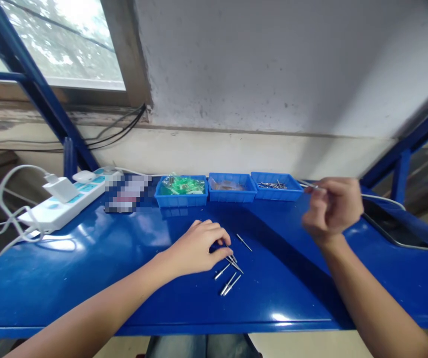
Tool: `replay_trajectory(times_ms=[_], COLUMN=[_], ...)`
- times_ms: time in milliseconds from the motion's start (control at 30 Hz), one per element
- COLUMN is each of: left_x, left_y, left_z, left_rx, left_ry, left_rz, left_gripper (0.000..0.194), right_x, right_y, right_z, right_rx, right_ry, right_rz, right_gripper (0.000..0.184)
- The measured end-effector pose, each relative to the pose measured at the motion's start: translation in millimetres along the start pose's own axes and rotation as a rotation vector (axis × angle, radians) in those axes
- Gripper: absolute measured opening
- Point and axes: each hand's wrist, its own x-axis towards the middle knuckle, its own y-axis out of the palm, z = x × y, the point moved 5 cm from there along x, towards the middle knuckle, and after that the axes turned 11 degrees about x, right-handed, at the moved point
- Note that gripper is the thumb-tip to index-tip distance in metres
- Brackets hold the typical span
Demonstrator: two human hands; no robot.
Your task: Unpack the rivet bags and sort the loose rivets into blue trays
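Several silver blind rivets [232,284] lie loosely on the blue table, with one rivet [244,242] apart from the others. My left hand [206,246] is low over this group, thumb and forefinger pinched on a rivet [232,257] at its edge. Raised at the right, my right hand [334,206] is closed, and a thin metal rivet [308,185] sticks out leftward from its fingertips. That hand is slightly blurred. Its nearest container is a blue bin [278,193] with more rivets inside.
Two more blue bins stand alongside: one bin [182,200] with green bagged pieces, another bin [232,195] with a clear bag. A white power strip [55,211] with cables and a blurred-out object [128,194] sit left. A dark phone [395,223] lies right. Blue frame posts flank the table.
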Motion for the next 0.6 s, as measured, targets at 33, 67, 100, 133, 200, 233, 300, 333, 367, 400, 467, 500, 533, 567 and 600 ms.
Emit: replay_trajectory(times_ms=[33,67,100,133,200,233,300,333,367,400,467,500,533,567,600], left_x=[-1,-2,-3,-4,-4,-4,-4,-4,-5,-5,-5,-4,-4,-3,-2], left_y=[0.9,1.8,2.7,3.2,3.3,2.9,1.7,1.1,0.7,0.5,0.7,0.9,1.1,1.3,1.3], left_z=[-3,-5,-6,-6,-6,-6,-6,-7,-7,-8,-8,-8,-6,-5,-3], left_rx=[0.030,0.048,0.060,0.069,0.083,0.089,0.101,0.108,0.118,0.129,0.154,0.162,0.164,0.159,0.150], left_ry=[0.041,0.071,0.092,0.106,0.119,0.120,0.124,0.131,0.140,0.153,0.180,0.187,0.184,0.173,0.155], left_rz=[0.027,0.054,0.075,0.088,0.100,0.101,0.098,0.100,0.103,0.110,0.119,0.117,0.112,0.102,0.088], left_gripper=[0.012,0.011,0.010,0.009,0.006,0.005,0.005,0.004,0.004,0.005,0.009,0.011,0.012,0.012,0.011], right_x=[1,0,-4,-9,-20,-24,-30,-32,-33,-34,-36,-37,-37,-38,-38], right_y=[-2,-1,-3,-4,-6,-7,-6,-4,0,6,19,27,33,40,46], right_z=[-19,-38,-57,-75,-100,-107,-111,-110,-107,-103,-90,-81,-71,-59,-46], right_rx=[-0.134,-0.263,-0.390,-0.471,-0.530,-0.533,-0.505,-0.479,-0.445,-0.406,-0.321,-0.267,-0.205,-0.139,-0.066], right_ry=[0.064,0.110,0.196,0.286,0.421,0.472,0.535,0.550,0.556,0.550,0.522,0.503,0.485,0.468,0.455], right_rz=[0.074,0.194,0.287,0.392,0.529,0.561,0.576,0.583,0.595,0.615,0.648,0.663,0.676,0.685,0.694], right_gripper=[0.009,0.012,0.015,0.019,0.027,0.029,0.030,0.030,0.030,0.030,0.029,0.028,0.027,0.026,0.025])
